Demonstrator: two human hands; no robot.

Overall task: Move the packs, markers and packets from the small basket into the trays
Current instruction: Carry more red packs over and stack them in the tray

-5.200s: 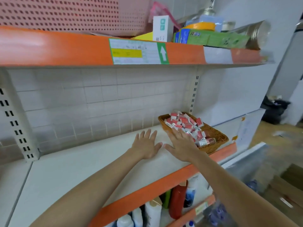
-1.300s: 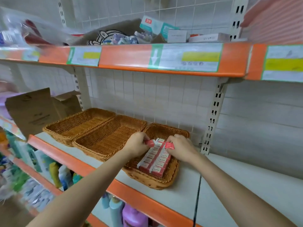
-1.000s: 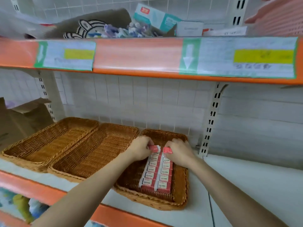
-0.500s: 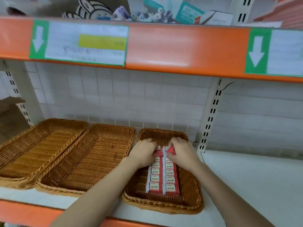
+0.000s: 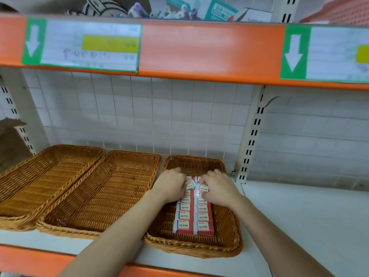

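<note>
Three wicker trays stand side by side on the white shelf. The right tray (image 5: 227,226) holds two neat rows of small red-and-white packs (image 5: 194,217) marked 2B. My left hand (image 5: 172,186) and my right hand (image 5: 218,188) are both over the far end of those rows, fingers curled, each pinching a red-and-white pack at the top of its row. The middle tray (image 5: 103,196) and the left tray (image 5: 42,182) hold nothing. The small basket is out of view.
An orange shelf edge (image 5: 209,52) with green arrow labels hangs overhead, boxes and bags on top of it. A slotted upright (image 5: 250,140) stands right of the right tray. White shelf surface (image 5: 307,220) spreads to the right. A brown cardboard box (image 5: 10,140) sits at far left.
The view swung from the small basket on the right shelf to the three trays. Over the last second my hands stayed at the far end of the rows, lowering packs into place.
</note>
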